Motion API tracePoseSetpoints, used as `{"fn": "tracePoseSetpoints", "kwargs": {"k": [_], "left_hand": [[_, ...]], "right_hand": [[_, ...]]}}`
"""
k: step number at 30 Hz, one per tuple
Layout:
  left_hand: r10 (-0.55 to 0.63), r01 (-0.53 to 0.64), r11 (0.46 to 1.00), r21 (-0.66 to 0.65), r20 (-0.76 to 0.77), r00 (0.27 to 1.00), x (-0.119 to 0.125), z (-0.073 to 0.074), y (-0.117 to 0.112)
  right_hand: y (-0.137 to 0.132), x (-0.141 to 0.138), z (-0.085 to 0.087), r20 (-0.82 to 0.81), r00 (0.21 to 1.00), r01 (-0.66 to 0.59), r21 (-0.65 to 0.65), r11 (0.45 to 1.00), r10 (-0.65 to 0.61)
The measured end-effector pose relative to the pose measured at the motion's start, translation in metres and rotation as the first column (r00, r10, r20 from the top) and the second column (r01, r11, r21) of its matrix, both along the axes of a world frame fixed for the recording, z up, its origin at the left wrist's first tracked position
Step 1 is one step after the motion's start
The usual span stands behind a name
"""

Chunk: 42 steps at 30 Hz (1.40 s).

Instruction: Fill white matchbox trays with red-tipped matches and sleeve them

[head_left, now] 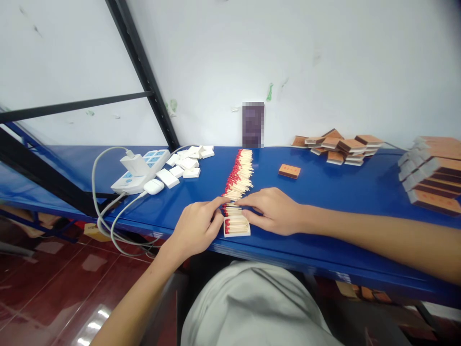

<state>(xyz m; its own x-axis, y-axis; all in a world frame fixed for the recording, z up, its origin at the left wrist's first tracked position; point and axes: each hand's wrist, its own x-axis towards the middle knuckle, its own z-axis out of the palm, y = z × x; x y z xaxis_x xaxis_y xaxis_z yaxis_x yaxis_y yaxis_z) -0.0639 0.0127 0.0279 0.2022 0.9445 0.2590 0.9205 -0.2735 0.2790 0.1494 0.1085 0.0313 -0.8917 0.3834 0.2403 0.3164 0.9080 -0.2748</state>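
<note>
A long row of red-tipped matches [240, 172] lies on the blue shelf [338, 197], running away from me. At its near end a small white tray [236, 226] is filled with matches. My left hand [197, 228] touches the tray's left side, its forefinger stretched to the near end of the row. My right hand [274, 210] rests on the tray's right side, fingertips pinching a small bunch of matches just above the tray. Both hands' fingers are curled together around the matches.
Several empty white trays [185, 165] lie left of the row, beside a white power strip [140, 170], a charger, an earbud case [153, 186] and cables. One brown matchbox sleeve [289, 170] lies alone; heaps of sleeves [340, 144] and stacked boxes [434, 175] sit at the right.
</note>
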Motion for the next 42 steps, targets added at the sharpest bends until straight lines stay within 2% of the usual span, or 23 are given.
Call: {"fn": "tracePoseSetpoints", "kwargs": {"k": [17,25,34,42], "left_hand": [[0.033,-0.034,0.999,-0.005,-0.049,0.998,0.0011,-0.0010,0.0006],[-0.022,0.022,0.999,-0.023,-0.008,1.000,0.0003,0.0026,-0.0009],[-0.006,0.006,1.000,-0.019,0.000,1.000,0.0003,0.0009,0.0002],[-0.042,0.042,0.999,0.003,0.047,0.998,-0.0008,-0.0002,-0.0004]], "right_hand": [[0.0010,-0.0004,-0.0010,0.001,1.000,-0.007,0.013,1.000,0.007],[0.0005,0.0001,-0.0004,0.010,1.000,-0.011,0.000,1.000,0.011],[0.0003,0.0002,-0.0001,0.002,1.000,-0.007,0.012,1.000,0.007],[-0.0007,0.0003,0.0011,0.013,1.000,0.003,-0.004,1.000,-0.003]]}}
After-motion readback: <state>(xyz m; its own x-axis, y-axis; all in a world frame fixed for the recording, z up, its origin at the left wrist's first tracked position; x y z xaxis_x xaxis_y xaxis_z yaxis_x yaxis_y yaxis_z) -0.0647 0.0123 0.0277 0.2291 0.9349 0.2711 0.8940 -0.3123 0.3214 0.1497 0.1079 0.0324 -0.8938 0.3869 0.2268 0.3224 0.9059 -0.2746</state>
